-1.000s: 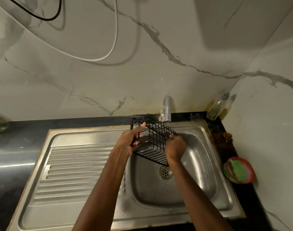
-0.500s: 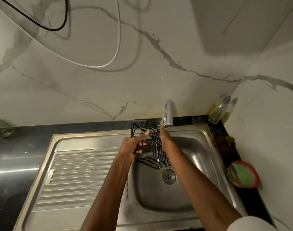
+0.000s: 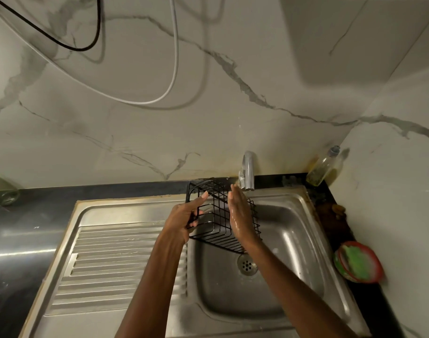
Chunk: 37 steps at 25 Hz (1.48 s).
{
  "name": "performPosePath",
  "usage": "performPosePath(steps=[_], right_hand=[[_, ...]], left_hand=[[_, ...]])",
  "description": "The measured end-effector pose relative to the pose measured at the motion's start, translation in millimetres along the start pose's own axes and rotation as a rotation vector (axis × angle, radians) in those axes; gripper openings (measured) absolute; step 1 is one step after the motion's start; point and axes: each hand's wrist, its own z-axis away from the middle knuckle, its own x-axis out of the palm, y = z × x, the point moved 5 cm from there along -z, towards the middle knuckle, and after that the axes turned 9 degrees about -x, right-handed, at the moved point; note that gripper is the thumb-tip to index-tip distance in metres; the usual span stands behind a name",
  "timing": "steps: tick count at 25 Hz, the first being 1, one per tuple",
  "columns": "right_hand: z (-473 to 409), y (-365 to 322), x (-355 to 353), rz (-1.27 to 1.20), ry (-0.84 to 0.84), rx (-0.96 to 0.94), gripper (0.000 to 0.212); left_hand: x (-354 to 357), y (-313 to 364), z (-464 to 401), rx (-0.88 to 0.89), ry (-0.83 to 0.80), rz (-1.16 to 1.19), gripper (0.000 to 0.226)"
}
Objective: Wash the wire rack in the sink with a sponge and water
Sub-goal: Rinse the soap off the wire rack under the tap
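A black wire rack (image 3: 214,213) hangs tilted over the back left of the steel sink basin (image 3: 294,240), just below the chrome tap (image 3: 248,170). My left hand (image 3: 184,218) grips the rack's left side, thumb along its top edge. My right hand (image 3: 240,213) is wet and flat, fingers straight, pressed against the rack's right side with the fingertips up near the tap's spout. A green sponge (image 3: 356,262) lies in a round red dish on the counter at the right. No running water shows clearly.
A ribbed steel drainboard (image 3: 120,264) lies left of the basin. The drain (image 3: 247,264) sits under the rack. A clear soap bottle (image 3: 323,168) leans in the back right corner. Black and white cables hang on the marble wall. A glass object (image 3: 3,191) stands at far left.
My right hand has left its closed grip on the rack's right edge, reached up toward the tap, and now lies flat against the rack. The rack has turned more upright.
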Motion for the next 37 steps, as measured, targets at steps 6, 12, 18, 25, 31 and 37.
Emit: performPosePath(steps=[6,12,18,25,31,37], right_hand=[[63,41,2,-0.043,0.028,-0.151,0.061],[75,122,-9,-0.235,0.017,0.445,0.068],[45,137,0,-0.527,0.187,0.845,0.03],[-8,122,-13,-0.472,0.227,0.8,0.028],[-32,117,-19,-0.579,0.293,0.755,0.022],[-14,116,-27,-0.668,0.269,0.769,0.036]], left_hand=[[-5,-16,1,-0.084,-0.076,-0.008,0.035],[-17,-17,-1,-0.082,-0.054,0.014,0.04],[-1,-11,7,-0.064,0.014,0.025,0.046],[8,-14,5,-0.058,0.1,0.141,0.036],[3,-17,0,-0.064,0.087,0.196,0.035],[1,-25,1,-0.066,0.058,0.181,0.041]])
